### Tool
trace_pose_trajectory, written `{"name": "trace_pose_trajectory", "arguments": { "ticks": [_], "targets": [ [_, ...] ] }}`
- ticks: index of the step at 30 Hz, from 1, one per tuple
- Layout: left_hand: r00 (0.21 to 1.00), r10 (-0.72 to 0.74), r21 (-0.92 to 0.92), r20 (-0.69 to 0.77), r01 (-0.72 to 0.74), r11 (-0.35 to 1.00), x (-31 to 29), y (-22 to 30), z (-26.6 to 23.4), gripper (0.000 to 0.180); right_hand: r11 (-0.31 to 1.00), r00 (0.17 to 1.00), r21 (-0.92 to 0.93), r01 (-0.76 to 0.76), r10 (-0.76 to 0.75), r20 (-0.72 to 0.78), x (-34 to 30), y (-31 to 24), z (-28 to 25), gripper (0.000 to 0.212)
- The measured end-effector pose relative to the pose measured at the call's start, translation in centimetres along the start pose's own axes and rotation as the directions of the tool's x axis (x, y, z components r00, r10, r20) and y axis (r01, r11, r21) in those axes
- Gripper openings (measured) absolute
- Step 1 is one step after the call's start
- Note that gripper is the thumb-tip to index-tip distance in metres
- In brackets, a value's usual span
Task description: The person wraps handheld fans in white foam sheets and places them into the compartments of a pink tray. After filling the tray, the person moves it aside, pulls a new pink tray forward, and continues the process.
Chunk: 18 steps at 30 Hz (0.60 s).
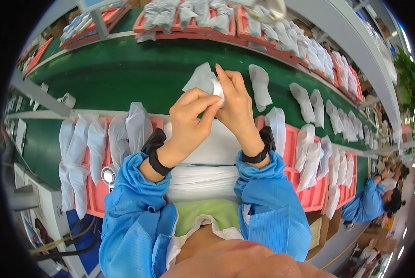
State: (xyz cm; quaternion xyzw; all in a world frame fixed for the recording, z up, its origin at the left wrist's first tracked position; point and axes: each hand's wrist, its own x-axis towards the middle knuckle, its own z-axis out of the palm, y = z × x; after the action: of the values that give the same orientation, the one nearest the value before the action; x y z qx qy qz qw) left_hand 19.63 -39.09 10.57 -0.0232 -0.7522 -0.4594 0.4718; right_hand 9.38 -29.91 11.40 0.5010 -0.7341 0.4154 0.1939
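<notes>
Both my hands are raised together over the green work surface, around a thin, translucent white pouch (199, 78). My left hand (189, 118) pinches its lower part between thumb and index finger. My right hand (235, 99) is closed round the other side, index finger pointing up. Something solid and white shows at the pouch's edge between the hands; its kind I cannot make out. To the right of my right hand, a similar wrapped item (260, 87) lies on the green belt (138, 74). Both wrists wear black bands.
Pink trays (96, 197) with wrapped items flank me left and right; more pink trays (184, 36) line a shelf beyond the belt. Several wrapped pieces (301, 102) lie along the belt rightward. A white tape roll (68, 100) sits at left. A co-worker in blue (367, 204) is far right.
</notes>
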Motion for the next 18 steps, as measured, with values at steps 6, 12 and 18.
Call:
{"name": "trace_pose_trajectory", "arguments": {
  "ticks": [6,12,18],
  "targets": [
    [0.998,0.037,0.067,0.041,-0.04,0.997,-0.4,-0.2,1.6,0.015,0.996,0.998,-0.088,0.021,-0.026,-0.052,-0.1,1.9,-0.5,0.069],
    [0.976,-0.068,0.267,0.206,0.01,0.964,1.0,-0.5,0.4,0.044,0.903,0.94,0.283,-0.323,0.342,-0.018,0.1,2.6,1.0,0.067],
    [0.987,0.017,0.302,0.157,-0.064,0.951,2.2,-1.3,-0.8,0.047,0.798,0.959,0.537,-0.274,0.266,0.095,-0.4,0.9,0.7,0.072]
  ]
}}
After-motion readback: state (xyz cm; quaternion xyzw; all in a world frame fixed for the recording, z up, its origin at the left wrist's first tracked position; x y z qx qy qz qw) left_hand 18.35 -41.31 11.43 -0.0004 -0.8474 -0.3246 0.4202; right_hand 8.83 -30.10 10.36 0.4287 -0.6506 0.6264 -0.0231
